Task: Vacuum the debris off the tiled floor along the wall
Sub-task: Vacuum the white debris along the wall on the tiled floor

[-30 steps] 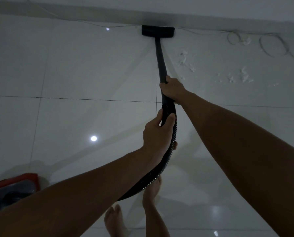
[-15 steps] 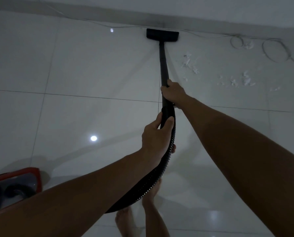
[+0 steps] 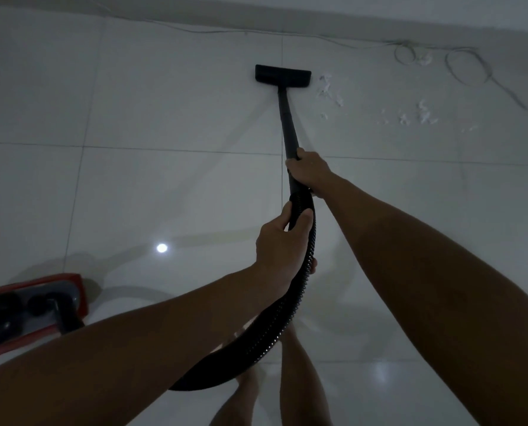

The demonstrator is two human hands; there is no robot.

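The debris [image 3: 330, 89], white scraps on the tiled floor [image 3: 164, 103], lies scattered from the 1 o'clock to the 2 o'clock side of the floor nozzle [image 3: 283, 76]. The nozzle, against the wall [image 3: 379, 13] a second ago, has drawn back onto open tile, its right end just beside the nearest scraps. A sideways stroke toward 3 o'clock probably comes next. The right hand [image 3: 308, 172] grips the wand [image 3: 287, 124]; the left hand [image 3: 282, 241] wraps the ribbed hose [image 3: 296, 302]. Wire loops [image 3: 462, 66] lie by the wall; a red canister [image 3: 32, 309] sits at 8 o'clock.
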